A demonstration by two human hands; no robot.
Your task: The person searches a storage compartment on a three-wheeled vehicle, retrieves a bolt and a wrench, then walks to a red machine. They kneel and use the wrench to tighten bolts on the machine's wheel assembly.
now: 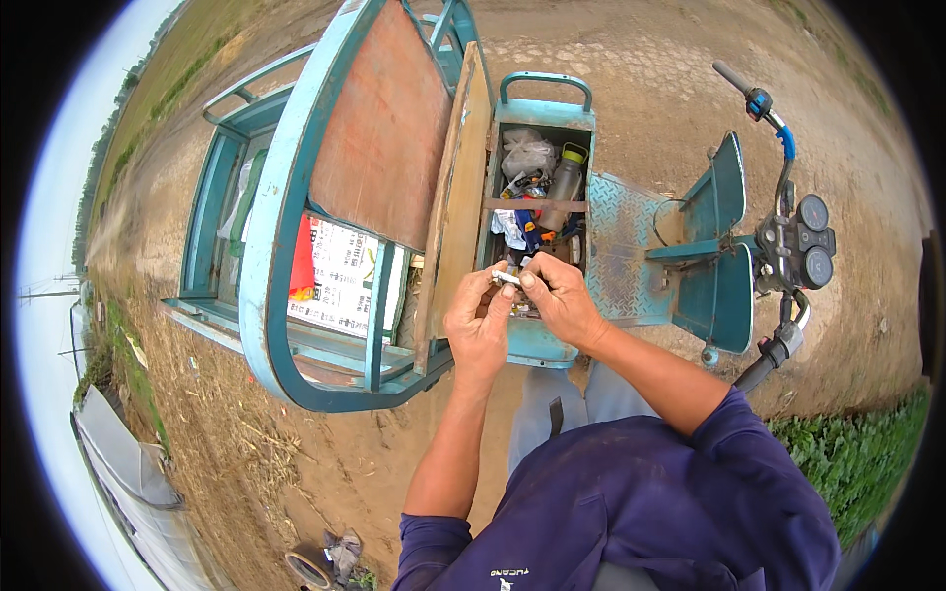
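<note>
Both my hands meet over the open storage box (537, 340) of a blue three-wheeled cart. My left hand (478, 320) and my right hand (559, 295) pinch a small white object (506, 279) between their fingertips; what it is cannot be told. Inside the box lie a green-capped bottle (565, 182), a crumpled clear plastic bag (527, 153), and several small tools and cloths. The wooden seat lid (455, 197) stands tilted up beside my left hand.
The cart's blue cargo frame (271, 246) holds printed sacks and a red item. Handlebars with round gauges (803, 241) stand at the right. Dry dirt ground lies around, green plants (857, 453) at lower right, a greenhouse cover at far left.
</note>
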